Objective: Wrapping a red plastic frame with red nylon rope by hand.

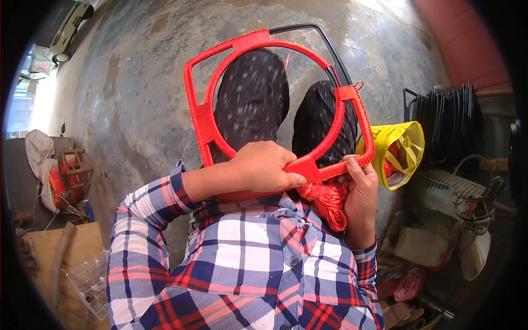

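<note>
A rounded square frame with a ring inside it (pixel 201 118) lies across my lap, mostly wound in red cord. Bare black bar (pixel 330 47) shows along its far right corner, and a small loop of cord sticks out by the right-hand binding. My left hand (pixel 264 166) is closed round the near side of the frame, thumb on the red binding. At the near right corner my right hand (pixel 360 184) grips the wrapped bar with thumb and fingers. A bundle of shiny red cord (pixel 330 204) hangs below the frame, between my hands.
To the right stands a yellow bag (pixel 399 148) with red material inside. Behind it are many black metal frames (pixel 448 121). A wire basket (pixel 448 190) and clutter fill the lower right. At left lie a wooden board (pixel 80 258) and a white wire rack (pixel 91 280).
</note>
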`<state>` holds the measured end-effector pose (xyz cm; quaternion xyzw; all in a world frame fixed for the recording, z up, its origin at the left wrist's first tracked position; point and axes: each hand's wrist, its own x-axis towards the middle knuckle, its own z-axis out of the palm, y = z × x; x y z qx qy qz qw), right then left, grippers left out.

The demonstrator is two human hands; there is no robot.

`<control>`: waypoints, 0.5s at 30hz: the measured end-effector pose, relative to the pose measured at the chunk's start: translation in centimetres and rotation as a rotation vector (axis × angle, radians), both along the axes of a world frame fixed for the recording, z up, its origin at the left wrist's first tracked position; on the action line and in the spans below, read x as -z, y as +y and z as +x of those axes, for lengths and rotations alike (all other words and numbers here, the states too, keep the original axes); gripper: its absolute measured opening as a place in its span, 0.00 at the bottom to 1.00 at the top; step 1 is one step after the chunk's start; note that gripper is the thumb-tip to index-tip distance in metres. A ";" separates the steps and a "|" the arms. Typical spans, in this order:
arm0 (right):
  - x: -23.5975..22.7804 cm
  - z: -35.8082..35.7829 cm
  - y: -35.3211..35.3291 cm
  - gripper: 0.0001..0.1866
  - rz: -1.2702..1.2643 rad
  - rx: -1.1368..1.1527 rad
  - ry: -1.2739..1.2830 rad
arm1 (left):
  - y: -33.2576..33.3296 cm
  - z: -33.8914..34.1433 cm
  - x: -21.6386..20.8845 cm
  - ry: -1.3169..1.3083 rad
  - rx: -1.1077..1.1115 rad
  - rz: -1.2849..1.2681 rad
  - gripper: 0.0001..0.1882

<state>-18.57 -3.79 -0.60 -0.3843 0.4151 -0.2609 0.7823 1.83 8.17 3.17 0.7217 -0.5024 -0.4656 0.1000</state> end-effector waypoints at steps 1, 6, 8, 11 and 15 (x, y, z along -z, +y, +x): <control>0.0 0.0 -0.1 0.06 0.017 0.013 0.019 | 0.1 0.1 0.3 -0.005 -0.003 0.001 0.24; 0.0 0.0 -0.1 0.06 0.025 0.015 -0.010 | -0.1 1.2 2.4 0.396 -0.196 0.016 0.18; -0.1 0.0 0.0 0.06 0.028 0.031 -0.015 | -0.4 1.8 3.2 0.612 -0.383 0.044 0.21; -0.2 0.0 0.1 0.06 0.031 0.033 -0.018 | -0.4 3.1 3.6 0.763 -0.420 -0.046 0.20; -0.3 0.0 0.1 0.06 0.043 0.033 -0.021 | -0.1 4.2 3.4 0.998 -0.621 -0.050 0.20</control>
